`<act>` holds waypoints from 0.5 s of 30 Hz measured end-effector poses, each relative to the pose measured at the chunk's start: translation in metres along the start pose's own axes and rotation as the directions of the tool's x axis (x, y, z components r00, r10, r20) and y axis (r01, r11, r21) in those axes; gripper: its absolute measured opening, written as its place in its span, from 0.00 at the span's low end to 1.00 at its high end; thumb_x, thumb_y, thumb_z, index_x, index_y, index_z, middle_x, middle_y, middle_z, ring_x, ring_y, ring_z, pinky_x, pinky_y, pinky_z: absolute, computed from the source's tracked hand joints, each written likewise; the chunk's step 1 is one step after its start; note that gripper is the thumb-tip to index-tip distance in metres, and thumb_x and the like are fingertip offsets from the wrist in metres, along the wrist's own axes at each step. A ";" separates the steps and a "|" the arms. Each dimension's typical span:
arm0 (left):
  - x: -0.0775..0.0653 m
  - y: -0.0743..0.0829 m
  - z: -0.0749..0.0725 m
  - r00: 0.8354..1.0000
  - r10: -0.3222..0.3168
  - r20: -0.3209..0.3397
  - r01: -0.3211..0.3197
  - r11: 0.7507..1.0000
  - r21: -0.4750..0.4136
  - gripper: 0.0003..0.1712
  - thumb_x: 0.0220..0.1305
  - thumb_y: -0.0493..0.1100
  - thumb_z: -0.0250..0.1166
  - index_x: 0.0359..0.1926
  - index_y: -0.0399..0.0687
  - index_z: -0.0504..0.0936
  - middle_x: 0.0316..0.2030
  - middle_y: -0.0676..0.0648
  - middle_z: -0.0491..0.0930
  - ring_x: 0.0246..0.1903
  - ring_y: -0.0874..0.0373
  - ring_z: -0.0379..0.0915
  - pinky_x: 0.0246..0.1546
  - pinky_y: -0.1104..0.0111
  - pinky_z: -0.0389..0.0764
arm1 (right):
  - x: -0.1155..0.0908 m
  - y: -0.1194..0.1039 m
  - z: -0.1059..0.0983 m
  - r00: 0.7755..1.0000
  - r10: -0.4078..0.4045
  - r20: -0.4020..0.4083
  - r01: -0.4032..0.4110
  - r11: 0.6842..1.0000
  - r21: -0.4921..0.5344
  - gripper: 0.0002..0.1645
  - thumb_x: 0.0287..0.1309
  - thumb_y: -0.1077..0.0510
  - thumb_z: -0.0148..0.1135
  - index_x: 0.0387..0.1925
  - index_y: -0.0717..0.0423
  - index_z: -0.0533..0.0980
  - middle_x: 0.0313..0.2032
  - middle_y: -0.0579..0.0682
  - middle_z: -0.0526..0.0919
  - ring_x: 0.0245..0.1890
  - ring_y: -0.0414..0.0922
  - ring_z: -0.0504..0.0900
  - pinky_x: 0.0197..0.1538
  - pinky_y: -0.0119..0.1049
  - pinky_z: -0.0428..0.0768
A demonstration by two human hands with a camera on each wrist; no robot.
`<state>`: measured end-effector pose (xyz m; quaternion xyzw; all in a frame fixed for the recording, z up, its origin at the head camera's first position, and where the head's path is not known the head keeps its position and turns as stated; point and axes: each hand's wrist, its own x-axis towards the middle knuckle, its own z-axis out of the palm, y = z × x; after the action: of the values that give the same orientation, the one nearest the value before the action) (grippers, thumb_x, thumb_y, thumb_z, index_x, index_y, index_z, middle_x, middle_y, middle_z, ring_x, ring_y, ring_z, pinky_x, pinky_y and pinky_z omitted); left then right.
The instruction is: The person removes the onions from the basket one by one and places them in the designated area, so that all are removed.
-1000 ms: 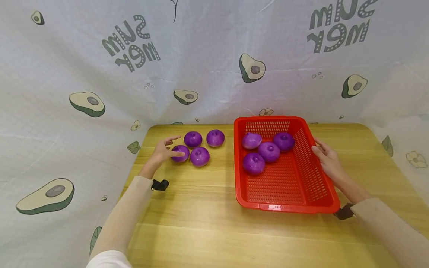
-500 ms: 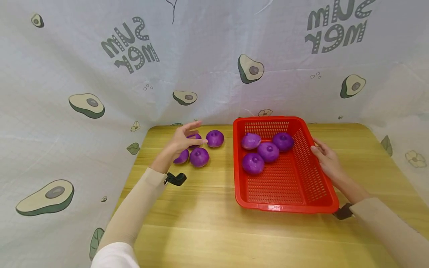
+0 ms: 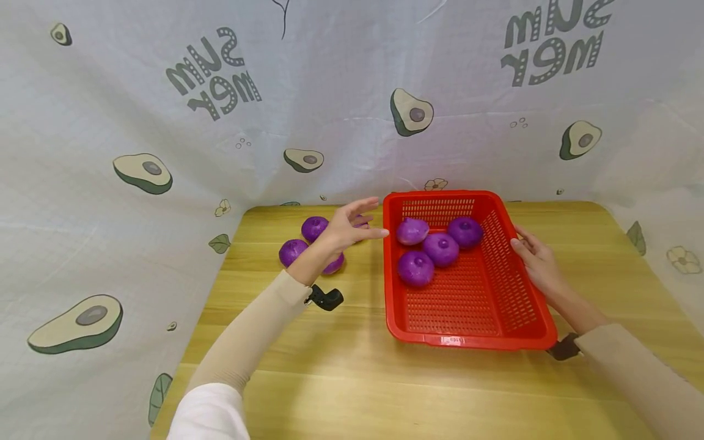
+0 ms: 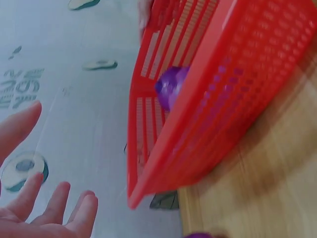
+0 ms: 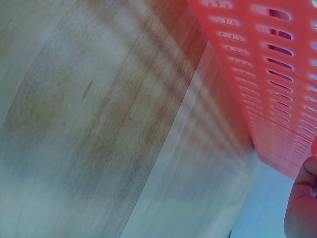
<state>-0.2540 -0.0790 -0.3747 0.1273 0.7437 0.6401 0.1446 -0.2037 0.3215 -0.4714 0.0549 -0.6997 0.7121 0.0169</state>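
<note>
My left hand (image 3: 352, 229) is beside the left rim of a red plastic basket (image 3: 478, 315), its fingers spread and nothing held. In the left wrist view, the left hand's fingers (image 4: 57, 203) stand apart from the basket wall (image 4: 223, 99). My right hand (image 3: 536, 260) grips the basket's right rim, thumb over the edge. Several purple onions (image 3: 441, 249) lie inside toward the back left. On the table to the left are more onions (image 3: 315, 228); my left hand and forearm partly cover some of them.
The wooden table (image 3: 341, 379) carries everything, with its back edge against a white curtain (image 3: 341, 79) printed with avocados. Black wrist cameras (image 3: 326, 297) hang from both wrists. The basket stands right of centre, its slotted right side (image 5: 282, 74) close to the right wrist.
My left hand has moved right, from the onions on the table to the basket's left rim, with its fingers empty. The right hand and the basket have stayed in place.
</note>
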 end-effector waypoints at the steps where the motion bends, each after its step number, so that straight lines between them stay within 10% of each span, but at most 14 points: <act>1: 0.001 0.000 0.007 1.000 0.002 0.001 -0.002 1.000 0.005 0.41 0.57 0.37 0.76 0.70 0.53 0.71 0.68 0.49 0.69 0.67 0.47 0.65 0.63 0.60 0.72 | 0.000 0.000 0.000 1.000 0.000 -0.001 0.000 1.000 0.000 0.38 0.76 0.58 0.48 0.77 0.65 0.45 0.37 0.43 0.77 0.34 0.34 0.82 0.34 0.25 0.82; 15: 0.020 -0.011 0.088 0.994 -0.034 -0.107 0.026 0.997 -0.073 0.39 0.53 0.33 0.77 0.67 0.46 0.74 0.66 0.42 0.72 0.68 0.44 0.63 0.67 0.55 0.66 | 0.000 -0.005 0.001 0.999 0.040 -0.001 -0.040 0.998 -0.049 0.39 0.77 0.57 0.46 0.77 0.66 0.42 0.38 0.42 0.77 0.35 0.33 0.82 0.34 0.26 0.82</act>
<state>-0.2388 0.0077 -0.3989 0.0759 0.7290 0.6700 0.1180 -0.2030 0.3205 -0.4668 0.0403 -0.7178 0.6951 0.0041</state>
